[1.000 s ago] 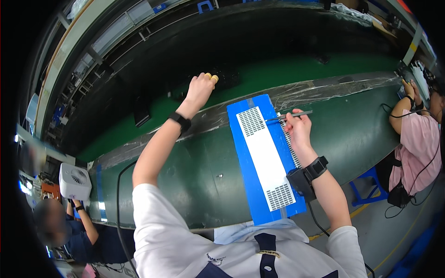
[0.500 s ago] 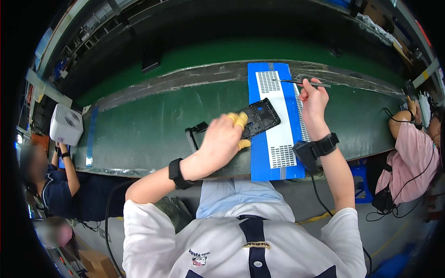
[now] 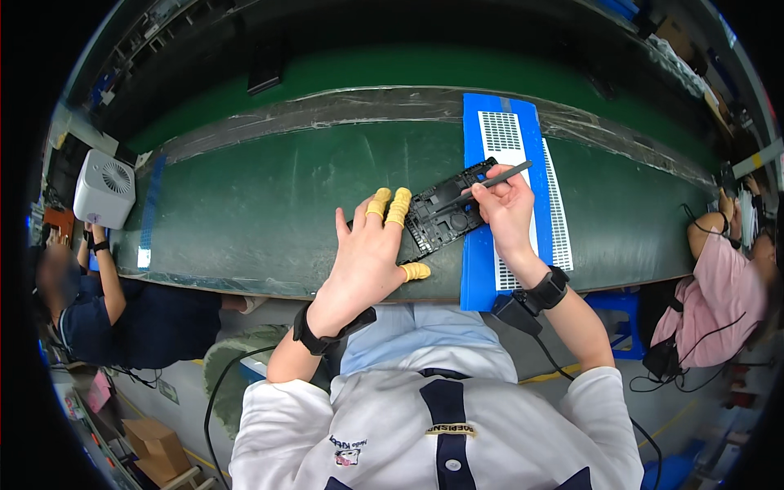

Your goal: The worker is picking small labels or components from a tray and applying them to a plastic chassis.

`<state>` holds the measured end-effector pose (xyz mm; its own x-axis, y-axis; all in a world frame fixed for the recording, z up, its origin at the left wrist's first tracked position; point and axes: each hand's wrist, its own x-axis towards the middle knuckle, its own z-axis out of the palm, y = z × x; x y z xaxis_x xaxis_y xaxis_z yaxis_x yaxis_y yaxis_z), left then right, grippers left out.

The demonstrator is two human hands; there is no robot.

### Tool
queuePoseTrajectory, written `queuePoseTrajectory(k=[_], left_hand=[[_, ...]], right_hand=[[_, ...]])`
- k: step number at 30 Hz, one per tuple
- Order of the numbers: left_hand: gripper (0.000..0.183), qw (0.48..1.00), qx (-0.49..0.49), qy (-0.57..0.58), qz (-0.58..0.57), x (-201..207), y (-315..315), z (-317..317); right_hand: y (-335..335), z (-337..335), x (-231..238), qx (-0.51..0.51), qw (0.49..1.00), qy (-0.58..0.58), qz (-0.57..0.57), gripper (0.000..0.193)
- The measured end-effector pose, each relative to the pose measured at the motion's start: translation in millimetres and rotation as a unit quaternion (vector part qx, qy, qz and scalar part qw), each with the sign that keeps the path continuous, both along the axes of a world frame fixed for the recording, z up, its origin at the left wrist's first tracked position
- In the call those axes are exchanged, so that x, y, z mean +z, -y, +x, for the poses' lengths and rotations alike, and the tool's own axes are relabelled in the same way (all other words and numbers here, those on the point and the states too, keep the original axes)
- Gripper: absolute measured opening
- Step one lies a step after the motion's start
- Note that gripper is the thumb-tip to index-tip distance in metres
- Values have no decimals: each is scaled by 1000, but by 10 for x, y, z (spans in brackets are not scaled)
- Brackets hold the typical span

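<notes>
With the left hand [image 3: 367, 257], gripping a black device frame [image 3: 423, 234] by its left end, fingers in yellow covers [image 3: 398, 207], over the left edge of the blue board [image 3: 479, 282]; with the right hand [image 3: 506, 208], pinching dark tweezers [image 3: 513, 172] angled over the frame, contact unclear. On the board, see a white label sheet [image 3: 510, 155]; at its right edge, a second sheet [image 3: 560, 212]; well left of it, on the green bench [image 3: 253, 212], a white fan unit [image 3: 103, 196].

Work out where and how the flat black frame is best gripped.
Probably by its two long edges near the left end, coming from the left: the flat black frame is oblong and slants away to the right, so its narrower width could be spanned. The right hand and tweezers crowd its other end.
</notes>
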<state>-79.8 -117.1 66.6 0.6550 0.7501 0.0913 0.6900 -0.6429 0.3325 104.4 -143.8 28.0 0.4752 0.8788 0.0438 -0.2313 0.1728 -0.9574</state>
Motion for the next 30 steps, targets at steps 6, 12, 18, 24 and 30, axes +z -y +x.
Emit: queuePoseTrajectory(k=[6,12,18,24,30], left_hand=[[69,998,-41,26,39,-75,-109,13],[68,998,-3,37,45,-120,-110,63],[67,999,15,30,27,-114,-123,95],[67,999,13,25,38,-138,-130,97],[68,998,12,38,38,-144,-128,87]], right_hand=[[-4,26,-52,14,999,44,11,21],[-14,43,-55,26,998,51,-2,23],[-27,57,-60,36,998,59,10,24],[-30,57,-73,35,997,75,5,24],[-16,48,-72,37,996,81,-5,24]])
